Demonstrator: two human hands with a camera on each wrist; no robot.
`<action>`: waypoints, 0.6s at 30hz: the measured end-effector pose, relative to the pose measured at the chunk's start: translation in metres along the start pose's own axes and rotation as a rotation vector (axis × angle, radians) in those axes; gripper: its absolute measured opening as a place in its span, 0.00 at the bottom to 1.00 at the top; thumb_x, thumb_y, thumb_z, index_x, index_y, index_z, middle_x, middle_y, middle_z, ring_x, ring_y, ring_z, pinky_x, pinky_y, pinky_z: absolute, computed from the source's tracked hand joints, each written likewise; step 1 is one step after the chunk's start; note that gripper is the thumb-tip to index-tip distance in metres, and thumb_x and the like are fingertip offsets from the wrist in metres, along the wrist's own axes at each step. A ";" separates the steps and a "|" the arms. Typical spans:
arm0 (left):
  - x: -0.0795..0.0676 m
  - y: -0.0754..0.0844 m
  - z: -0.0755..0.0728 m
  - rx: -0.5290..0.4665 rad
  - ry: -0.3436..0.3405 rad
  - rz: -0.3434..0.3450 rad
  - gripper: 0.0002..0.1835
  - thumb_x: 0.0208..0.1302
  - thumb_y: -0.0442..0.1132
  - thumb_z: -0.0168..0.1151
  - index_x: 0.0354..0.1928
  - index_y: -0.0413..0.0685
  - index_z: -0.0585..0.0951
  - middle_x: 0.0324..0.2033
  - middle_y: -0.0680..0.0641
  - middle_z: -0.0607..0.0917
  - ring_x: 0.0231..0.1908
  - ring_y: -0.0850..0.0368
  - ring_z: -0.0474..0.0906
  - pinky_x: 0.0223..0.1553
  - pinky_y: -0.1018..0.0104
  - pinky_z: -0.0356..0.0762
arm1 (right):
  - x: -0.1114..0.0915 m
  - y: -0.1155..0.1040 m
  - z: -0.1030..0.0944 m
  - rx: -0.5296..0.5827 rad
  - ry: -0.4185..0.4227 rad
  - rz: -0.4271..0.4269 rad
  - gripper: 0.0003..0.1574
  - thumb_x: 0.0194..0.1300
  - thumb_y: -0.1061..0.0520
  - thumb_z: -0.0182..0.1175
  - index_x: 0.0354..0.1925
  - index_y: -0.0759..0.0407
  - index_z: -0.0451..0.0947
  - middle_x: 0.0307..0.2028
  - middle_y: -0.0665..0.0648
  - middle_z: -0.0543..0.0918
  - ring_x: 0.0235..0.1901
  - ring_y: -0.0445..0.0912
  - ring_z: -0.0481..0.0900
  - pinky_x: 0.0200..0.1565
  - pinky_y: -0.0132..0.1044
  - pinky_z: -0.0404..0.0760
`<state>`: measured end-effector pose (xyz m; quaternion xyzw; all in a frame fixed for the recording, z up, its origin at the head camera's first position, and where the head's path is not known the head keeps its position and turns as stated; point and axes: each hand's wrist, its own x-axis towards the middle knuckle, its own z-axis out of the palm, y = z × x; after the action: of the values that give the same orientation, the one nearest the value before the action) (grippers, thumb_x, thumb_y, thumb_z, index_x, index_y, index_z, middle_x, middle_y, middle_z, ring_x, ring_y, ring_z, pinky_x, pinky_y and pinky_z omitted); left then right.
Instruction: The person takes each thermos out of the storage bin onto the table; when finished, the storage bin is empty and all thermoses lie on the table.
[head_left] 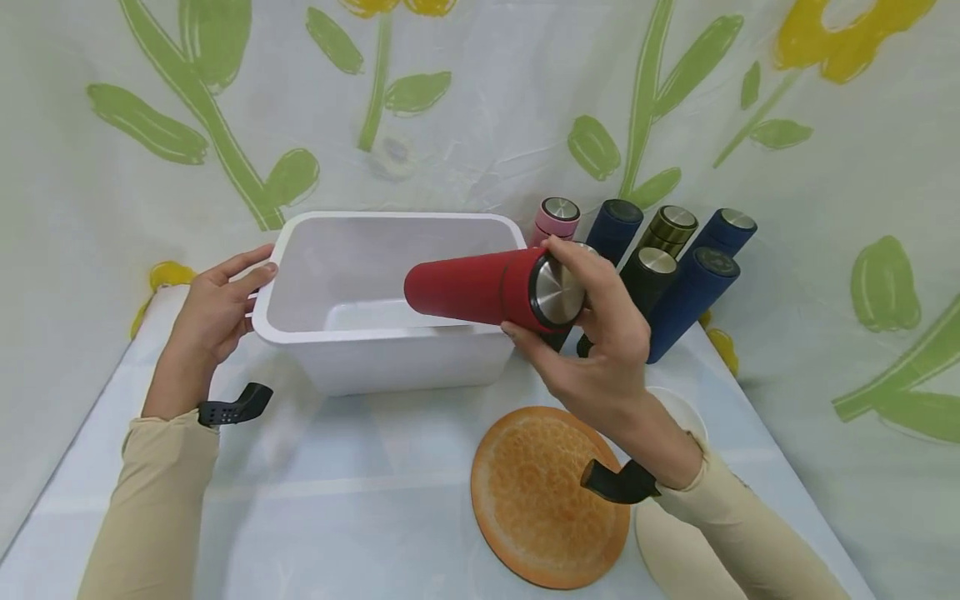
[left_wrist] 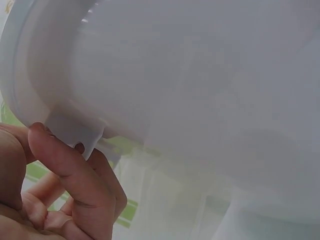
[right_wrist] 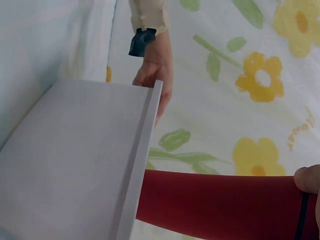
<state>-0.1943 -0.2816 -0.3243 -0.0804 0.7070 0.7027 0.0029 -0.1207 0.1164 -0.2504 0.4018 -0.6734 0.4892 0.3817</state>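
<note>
A white plastic bin (head_left: 397,362) stands at the back of the table. My left hand (head_left: 213,312) grips its left rim, the thumb on the edge and fingers beneath; in the left wrist view, curled fingers (left_wrist: 75,175) hold the bin's lip. With my right hand (head_left: 600,333) I hold a red thermos flask (head_left: 461,287) by its steel-capped end. The flask lies nearly level over the bin's front right, its base pointing left into the opening. In the right wrist view the bin's wall hides the flask's far end.
Several thermos flasks stand behind my right hand, among them a pink one (head_left: 557,218), an olive one (head_left: 672,227) and a blue one (head_left: 693,292). A round bread-patterned mat (head_left: 543,500) lies at front right, beside a pale mat (head_left: 682,550) partly under my sleeve.
</note>
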 end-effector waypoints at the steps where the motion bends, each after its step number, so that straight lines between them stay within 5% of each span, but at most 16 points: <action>1: 0.000 0.000 0.001 0.002 -0.001 0.001 0.38 0.64 0.54 0.66 0.74 0.57 0.67 0.49 0.56 0.78 0.35 0.64 0.83 0.32 0.70 0.83 | -0.002 -0.002 -0.004 0.010 0.012 0.004 0.40 0.48 0.71 0.73 0.59 0.79 0.70 0.56 0.70 0.77 0.56 0.62 0.76 0.51 0.48 0.82; 11: 0.002 0.003 0.004 -0.019 -0.007 0.008 0.37 0.64 0.53 0.67 0.74 0.56 0.68 0.49 0.55 0.78 0.34 0.63 0.83 0.31 0.70 0.83 | -0.015 -0.023 -0.036 -0.024 0.146 -0.017 0.41 0.55 0.57 0.75 0.54 0.85 0.69 0.49 0.76 0.78 0.51 0.62 0.78 0.54 0.44 0.80; 18: 0.003 0.003 0.004 -0.040 -0.021 0.005 0.37 0.63 0.52 0.69 0.73 0.56 0.69 0.47 0.57 0.80 0.34 0.62 0.83 0.31 0.69 0.83 | -0.020 -0.028 -0.047 0.156 0.322 -0.074 0.39 0.43 0.71 0.78 0.50 0.86 0.71 0.48 0.80 0.77 0.49 0.65 0.79 0.51 0.44 0.82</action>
<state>-0.1978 -0.2783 -0.3213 -0.0711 0.6929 0.7175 0.0070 -0.0816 0.1597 -0.2477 0.3711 -0.5485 0.5837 0.4698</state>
